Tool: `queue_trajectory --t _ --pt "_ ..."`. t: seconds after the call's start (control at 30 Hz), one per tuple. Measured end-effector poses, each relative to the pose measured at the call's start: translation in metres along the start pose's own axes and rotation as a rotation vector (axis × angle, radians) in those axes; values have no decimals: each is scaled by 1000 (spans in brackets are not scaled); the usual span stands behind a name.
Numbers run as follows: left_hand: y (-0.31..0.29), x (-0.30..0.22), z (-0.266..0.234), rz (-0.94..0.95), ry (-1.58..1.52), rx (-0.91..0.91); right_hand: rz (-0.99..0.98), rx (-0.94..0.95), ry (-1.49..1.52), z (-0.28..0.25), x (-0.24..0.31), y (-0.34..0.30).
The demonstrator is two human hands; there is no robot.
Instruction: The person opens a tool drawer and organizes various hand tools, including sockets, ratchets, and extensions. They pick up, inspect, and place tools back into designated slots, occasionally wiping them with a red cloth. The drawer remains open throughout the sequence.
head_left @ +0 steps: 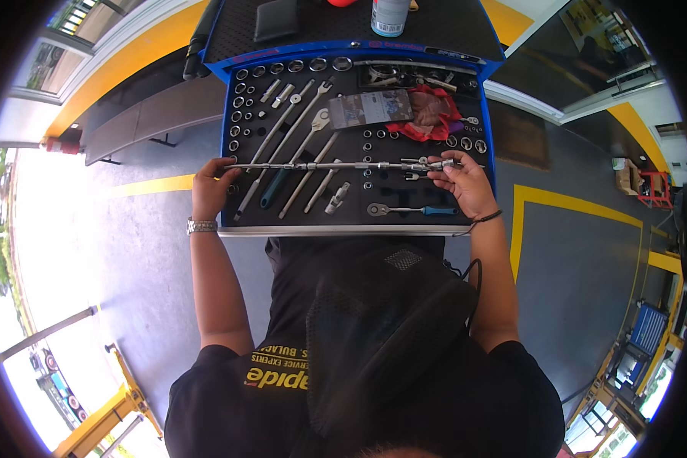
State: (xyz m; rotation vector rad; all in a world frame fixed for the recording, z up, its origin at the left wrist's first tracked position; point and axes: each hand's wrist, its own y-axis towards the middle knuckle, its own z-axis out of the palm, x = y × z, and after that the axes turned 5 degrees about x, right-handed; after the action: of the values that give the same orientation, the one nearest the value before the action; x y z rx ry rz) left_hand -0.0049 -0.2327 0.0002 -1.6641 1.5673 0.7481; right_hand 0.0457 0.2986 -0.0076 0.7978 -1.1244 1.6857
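A long chrome socket extension bar [336,166], seemingly made of several joined pieces, lies level across the open tool drawer [343,230]. My left hand [213,188] pinches its thin left end between thumb and fingers. At the other end, my right hand [466,187] grips the thicker part with bent fingers. Beneath the bar, the black foam holds a blue-handled ratchet [412,210], a universal joint [338,197], a long ratchet [320,119] and several sockets [236,130]. The bar partly covers the tools under it.
A grey printed packet [370,108] and a crumpled red wrapper [430,114] lie on the drawer's tools. On the cabinet top stand a spray can [390,18] and a black pouch [276,20]. A long bench [153,126] is at the left.
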Motion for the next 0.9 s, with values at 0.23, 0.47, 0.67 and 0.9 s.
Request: queue_trajectory --t 0.23,0.47,0.67,0.9 --pt "3 20 -8 28 -443 -15 -110 -126 -270 11 -9 4" --pt "4 31 -9 42 -416 -67 -54 -217 -370 19 -4 5" --pt "-1 29 -8 33 -393 -135 -25 -154 -391 18 -1 3" --pt "0 54 -8 -5 -664 -218 -74 75 -378 6 -10 3"
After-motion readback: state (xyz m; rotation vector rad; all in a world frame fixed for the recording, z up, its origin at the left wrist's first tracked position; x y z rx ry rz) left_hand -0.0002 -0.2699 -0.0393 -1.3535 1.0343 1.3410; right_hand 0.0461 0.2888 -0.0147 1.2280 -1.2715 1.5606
